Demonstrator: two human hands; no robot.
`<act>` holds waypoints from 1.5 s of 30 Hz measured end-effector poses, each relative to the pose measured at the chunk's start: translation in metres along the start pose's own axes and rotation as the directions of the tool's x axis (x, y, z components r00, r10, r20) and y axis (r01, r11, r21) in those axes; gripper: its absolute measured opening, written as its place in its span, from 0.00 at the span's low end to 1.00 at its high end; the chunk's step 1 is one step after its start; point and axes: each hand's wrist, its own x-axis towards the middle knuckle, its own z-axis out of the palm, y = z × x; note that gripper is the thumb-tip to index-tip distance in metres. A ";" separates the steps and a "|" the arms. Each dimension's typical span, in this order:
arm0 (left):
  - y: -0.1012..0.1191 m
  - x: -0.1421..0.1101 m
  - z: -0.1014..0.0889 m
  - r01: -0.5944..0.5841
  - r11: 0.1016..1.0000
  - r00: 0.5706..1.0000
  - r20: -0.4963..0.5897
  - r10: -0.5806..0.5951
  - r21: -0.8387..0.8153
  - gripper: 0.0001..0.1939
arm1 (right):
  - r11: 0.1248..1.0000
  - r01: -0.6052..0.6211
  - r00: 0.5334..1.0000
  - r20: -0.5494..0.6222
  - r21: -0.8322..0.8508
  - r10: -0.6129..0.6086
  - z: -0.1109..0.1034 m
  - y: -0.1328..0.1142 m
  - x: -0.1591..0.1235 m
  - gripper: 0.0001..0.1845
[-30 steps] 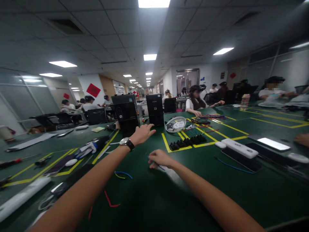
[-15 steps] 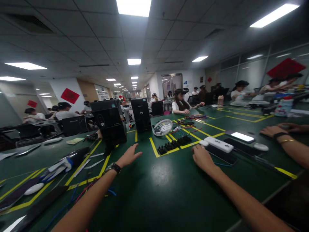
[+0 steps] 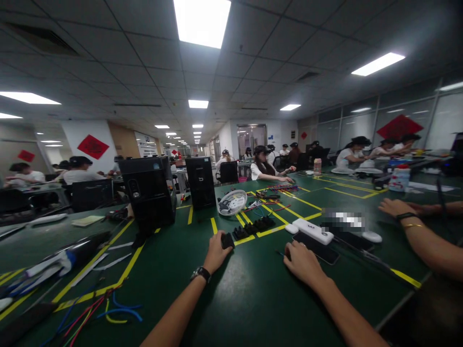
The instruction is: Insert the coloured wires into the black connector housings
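My left hand (image 3: 217, 253) is closed on a small black block-like part (image 3: 227, 240), at the near left end of a row of similar black parts (image 3: 253, 228). Its exact kind is too small to make out. My right hand (image 3: 303, 261) rests low over the green table, fingers curled together. A thin blue wire (image 3: 279, 253) pokes out to the left of its fingertips; the rest of it is hidden by the hand. Just beyond that hand lie a black phone (image 3: 320, 249) and a white oblong device (image 3: 313, 231).
Two black computer towers (image 3: 148, 193) stand at the back left, with a white basket (image 3: 232, 202) beside them. Coloured wires (image 3: 104, 308) lie at the front left. A co-worker's arm (image 3: 419, 231) rests at the right; another person (image 3: 267, 166) sits across the table.
My left hand has moved right and closed on a black part; before, it was open over the table. The blue wire's end now shows left of my right hand. The view has shifted slightly.
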 end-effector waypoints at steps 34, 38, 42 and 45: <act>0.023 -0.094 -0.048 0.055 0.130 0.929 0.003 -0.370 -0.990 0.13 | 0.425 0.398 0.907 -0.277 0.813 -0.318 0.018 -0.185 0.003 0.13; 0.024 -0.096 -0.051 0.062 0.137 0.935 0.010 -0.353 -0.989 0.13 | 0.430 0.397 0.906 -0.271 0.811 -0.325 0.016 -0.185 0.001 0.14; 0.026 -0.097 -0.050 0.060 0.252 0.948 -0.024 -0.318 -0.966 0.14 | 0.434 0.381 0.910 -0.249 0.816 -0.331 0.015 -0.186 0.001 0.14; 0.024 -0.096 -0.048 0.022 0.448 0.940 -0.135 -0.315 -0.894 0.15 | 0.437 0.368 0.911 -0.225 0.821 -0.345 0.013 -0.187 0.000 0.14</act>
